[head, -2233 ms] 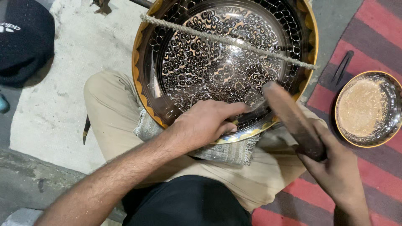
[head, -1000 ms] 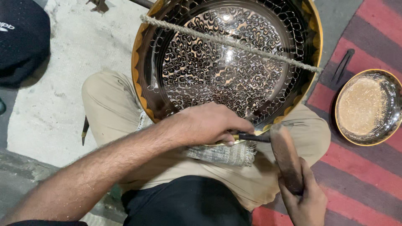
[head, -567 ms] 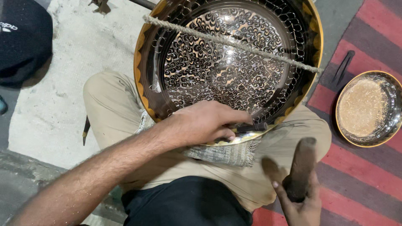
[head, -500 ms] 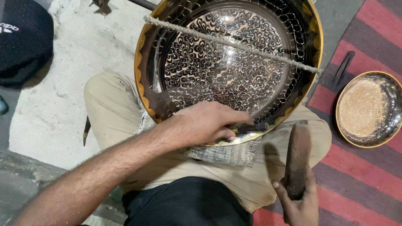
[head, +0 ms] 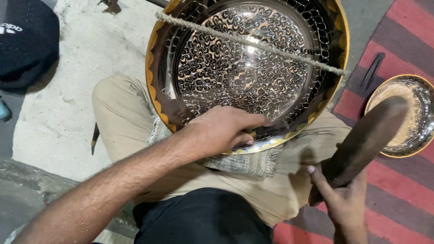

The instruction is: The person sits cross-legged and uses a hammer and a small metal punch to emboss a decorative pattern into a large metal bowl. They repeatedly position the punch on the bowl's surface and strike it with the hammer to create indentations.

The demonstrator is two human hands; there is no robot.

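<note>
- A large round metal tray (head: 246, 68), dark with a fine engraved leaf-like pattern and a gold scalloped rim, leans on the person's lap, its face turned up toward the camera.
- A pale twisted rope (head: 253, 43) runs slantwise across the tray's face, from upper left down to the right rim.
- The left hand (head: 221, 131) rests on the tray's lower rim, fingers curled together around a thin dark tool (head: 266, 132), of which only a short piece shows beyond the fingertips, against the engraved surface.
- The right hand (head: 343, 199), at lower right and clear of the tray, is clamped on the lower end of a dark wooden mallet (head: 361, 144); the mallet tilts up to the right and is blurred.
- A folded grey woven cloth (head: 244, 162) with a frayed edge lies on the beige trousers under the tray's lower rim.
- A small round metal bowl (head: 418, 97) with a gold rim and a pale tan inside sits on the red and grey striped mat (head: 398, 27) at the right, partly behind the mallet's head.
- A slim dark tool (head: 371, 72) lies on the mat between the tray and the bowl.
- A dark cap (head: 27, 40) with a small white logo sits at upper left on the pale concrete floor (head: 68, 104).
- A small dark pointed piece (head: 94, 138) lies on the floor just beside the left knee.
</note>
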